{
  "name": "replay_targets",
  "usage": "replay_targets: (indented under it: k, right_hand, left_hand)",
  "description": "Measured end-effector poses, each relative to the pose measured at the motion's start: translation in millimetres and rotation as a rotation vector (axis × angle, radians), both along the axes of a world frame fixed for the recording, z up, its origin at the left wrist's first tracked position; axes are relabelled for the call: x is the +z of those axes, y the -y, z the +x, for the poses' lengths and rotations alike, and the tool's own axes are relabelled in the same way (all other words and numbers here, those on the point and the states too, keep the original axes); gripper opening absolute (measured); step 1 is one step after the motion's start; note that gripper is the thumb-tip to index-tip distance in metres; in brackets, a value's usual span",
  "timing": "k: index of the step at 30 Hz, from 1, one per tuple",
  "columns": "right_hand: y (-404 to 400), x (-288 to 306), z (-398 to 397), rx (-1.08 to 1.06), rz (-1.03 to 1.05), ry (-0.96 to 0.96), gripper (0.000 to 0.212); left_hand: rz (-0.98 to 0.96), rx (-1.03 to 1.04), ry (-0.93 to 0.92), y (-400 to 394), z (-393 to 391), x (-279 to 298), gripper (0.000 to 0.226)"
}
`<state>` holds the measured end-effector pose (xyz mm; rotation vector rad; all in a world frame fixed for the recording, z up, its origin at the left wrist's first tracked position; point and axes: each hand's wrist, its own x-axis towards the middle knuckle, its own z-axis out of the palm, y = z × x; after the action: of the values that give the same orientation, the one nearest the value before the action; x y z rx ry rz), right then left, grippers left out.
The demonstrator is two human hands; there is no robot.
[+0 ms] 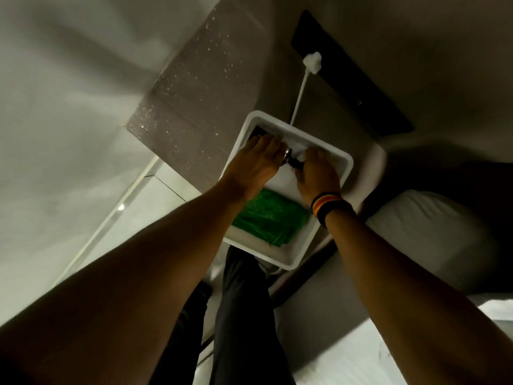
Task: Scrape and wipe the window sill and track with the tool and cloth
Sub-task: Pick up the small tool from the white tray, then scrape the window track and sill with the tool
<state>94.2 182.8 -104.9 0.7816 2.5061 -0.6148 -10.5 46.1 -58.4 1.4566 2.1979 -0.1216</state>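
Observation:
A white square tray (337, 173) rests on a white rounded stand. A folded green cloth (270, 216) lies in its near half. Both my hands reach into the far half. My left hand (256, 162) lies palm down with a metal ring on one finger, over a dark item at the tray's far corner. My right hand (315, 173), with a striped wristband, curls around a small dark tool (295, 163) above a white cloth (286, 179). How much of the tool each hand grips is hidden.
A white cable (299, 98) runs from a white plug on a dark wall panel (361, 90) down to the tray. A speckled grey surface (191, 107) lies left of the tray. White bedding (424, 232) is at the right. My dark-trousered legs (244, 315) stand below.

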Motion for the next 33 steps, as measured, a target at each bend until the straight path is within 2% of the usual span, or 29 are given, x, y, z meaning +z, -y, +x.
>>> replay_targets:
  k: [3,6,9,11,16,22,25,28,31,33]
  right_hand:
    - [-5.6,13.1,1.6,-0.281,-0.352,-0.026,0.024]
    - [-3.8,44.8,9.2,-0.600,-0.703,-0.015,0.025]
    - [3.5,85.0,20.4,-0.761,-0.916,-0.017,0.018]
    - [9.2,115.6,21.0,-0.813,-0.974,-0.019,0.017]
    - [47.5,206.6,3.8,-0.793,-1.043,-0.069,0.035]
    - [155.2,333.0,-78.6,-0.782,-1.280,-0.274,0.028]
    - [219.1,388.5,-120.0,-0.594,-1.298,-0.350,0.025]
    - [263.4,426.7,-148.6,-0.377,-1.266,-0.412,0.030]
    - [296.8,460.3,-178.4,-0.251,-1.199,-0.508,0.034]
    - [311.4,481.5,-202.8,-0.197,-1.103,-0.590,0.036]
  left_hand:
    - [-0.005,-0.007,0.002,-2.0,-7.9,6.3,0.053]
    - [0.027,-0.033,0.029,4.3,-14.5,23.3,0.050]
    - [0.097,-0.048,0.041,17.1,-16.2,51.0,0.032]
    - [0.089,-0.100,0.035,30.5,-24.3,83.0,0.026]
    - [0.009,-0.079,0.033,85.4,-58.0,194.6,0.026]
    - [0.077,0.158,-0.157,196.8,-102.7,359.9,0.033]
    - [0.064,0.295,-0.276,264.1,-114.7,415.2,0.034]
    - [0.098,0.396,-0.397,317.5,-120.7,443.1,0.042]
    - [0.181,0.521,-0.462,374.3,-117.0,450.1,0.067]
    - [0.236,0.606,-0.476,408.1,-108.0,441.6,0.076]
